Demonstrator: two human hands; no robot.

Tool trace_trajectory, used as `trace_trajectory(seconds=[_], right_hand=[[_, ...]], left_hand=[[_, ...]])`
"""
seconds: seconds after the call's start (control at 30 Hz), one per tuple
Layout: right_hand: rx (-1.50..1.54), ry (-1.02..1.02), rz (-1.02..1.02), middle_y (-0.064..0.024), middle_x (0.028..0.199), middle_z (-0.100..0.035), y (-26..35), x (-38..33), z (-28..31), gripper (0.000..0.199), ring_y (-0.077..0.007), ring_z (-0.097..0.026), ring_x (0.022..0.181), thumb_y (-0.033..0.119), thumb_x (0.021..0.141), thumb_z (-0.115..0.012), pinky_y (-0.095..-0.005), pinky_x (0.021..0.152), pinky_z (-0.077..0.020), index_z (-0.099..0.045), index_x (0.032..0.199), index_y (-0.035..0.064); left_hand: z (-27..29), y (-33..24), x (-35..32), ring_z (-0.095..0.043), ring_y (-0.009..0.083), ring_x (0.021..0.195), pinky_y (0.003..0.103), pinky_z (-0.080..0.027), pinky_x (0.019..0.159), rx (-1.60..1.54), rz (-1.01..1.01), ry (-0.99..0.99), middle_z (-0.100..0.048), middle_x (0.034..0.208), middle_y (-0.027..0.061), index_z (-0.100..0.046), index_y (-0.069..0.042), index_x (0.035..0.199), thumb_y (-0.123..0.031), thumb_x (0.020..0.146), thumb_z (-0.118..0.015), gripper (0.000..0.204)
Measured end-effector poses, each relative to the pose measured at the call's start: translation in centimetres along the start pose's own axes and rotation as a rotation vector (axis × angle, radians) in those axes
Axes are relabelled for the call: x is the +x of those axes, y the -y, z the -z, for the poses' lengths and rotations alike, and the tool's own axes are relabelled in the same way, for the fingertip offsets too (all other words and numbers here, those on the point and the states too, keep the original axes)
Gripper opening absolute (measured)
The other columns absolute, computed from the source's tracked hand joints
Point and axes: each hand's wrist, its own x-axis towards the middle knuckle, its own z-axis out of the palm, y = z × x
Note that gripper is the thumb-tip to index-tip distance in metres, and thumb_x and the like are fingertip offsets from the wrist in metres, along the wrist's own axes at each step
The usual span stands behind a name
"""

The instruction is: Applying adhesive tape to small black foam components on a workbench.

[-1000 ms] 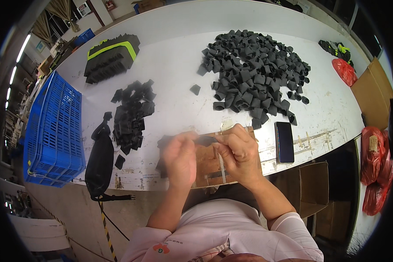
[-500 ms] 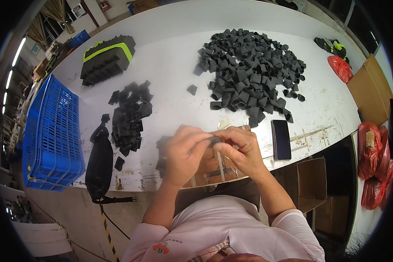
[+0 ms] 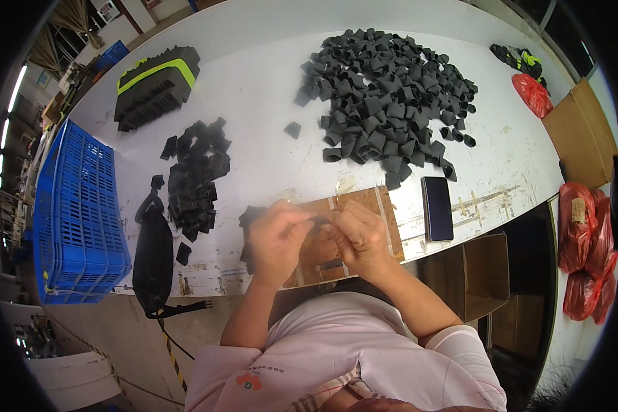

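My left hand [image 3: 278,240] and my right hand [image 3: 357,237] meet over a brown board [image 3: 381,213] at the table's near edge. Between their fingertips is a small dark fabric piece [image 3: 318,221], mostly covered by the fingers. The fingers of both hands are closed in a pinch, the left one a little blurred. Beside my left wrist lie some black fabric pieces [image 3: 248,233], partly hidden by that hand. Farther off spreads a large heap of black fabric loops [image 3: 391,103]. To the left is a smaller pile of flat black pieces [image 3: 196,178].
A blue plastic crate [image 3: 82,213] stands at the left, beside a black pouch with a strap [image 3: 153,254]. Behind them sits a black stack with a yellow-green band [image 3: 156,86]. A phone [image 3: 437,209] lies right of the board. Red plastic bags [image 3: 580,233] and cardboard [image 3: 580,130] are far right.
The whole view has shifted slightly. My hands have moved a little left over the board, uncovering more of its right side. My right fingers are now curled more tightly around the dark piece.
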Motion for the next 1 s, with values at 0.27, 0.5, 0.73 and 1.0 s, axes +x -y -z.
trace_trajectory(seconds=[0.27,0.5,0.73,1.0], right_hand=[[-0.044,0.062,-0.105,-0.0105,0.063,-0.05,0.7,0.0,0.6,0.014,-0.0245,-0.051,0.054,0.001,0.068,-0.065,-0.0329,0.047,-0.0415,-0.057,0.08,-0.0003],[-0.172,0.117,-0.037,-0.01,0.062,-0.048,0.5,-0.3,1.1,0.013,-0.0241,-0.049,0.05,0.0,0.068,-0.065,-0.0342,0.043,-0.0383,-0.056,0.076,0.0007],[0.697,-0.132,-0.693,0.0002,0.056,-0.051,-1.6,3.1,3.9,0.034,-0.0052,-0.041,0.044,0.031,0.087,-0.052,-0.019,0.041,-0.0322,-0.059,0.084,-0.0015],[0.406,0.007,-0.954,0.0003,0.055,-0.047,-1.9,-4.5,1.3,0.039,-0.0057,-0.038,0.047,0.036,0.088,-0.048,-0.0201,0.043,-0.0292,-0.061,0.08,0.0006]], left_hand=[[-0.3,-0.4,0.1,-0.056,0.0194,0.067,0.027,-0.043,0.062,-0.076,0.09,0.051,-0.059,0.075,0.0097,-0.06,0.001,0.079,-0.002,0.074,-0.059,0.005],[-1.2,-0.4,-1.5,-0.054,0.0098,0.062,0.022,-0.042,0.056,-0.048,0.287,0.048,-0.059,0.068,0.0057,-0.058,0.001,0.08,-0.001,0.076,-0.059,0.004],[4.0,7.7,-3.8,-0.053,0.012,0.057,0.025,-0.043,0.054,0.465,0.35,-0.348,-0.059,0.072,0.0078,-0.057,0.001,0.09,-0.001,0.077,-0.056,0.013],[4.6,10.8,-4.4,-0.051,0.0288,0.091,0.038,-0.045,0.07,0.976,0.47,0.059,-0.052,0.093,0.0154,-0.054,0.0,0.087,-0.012,0.071,-0.06,0.02]])
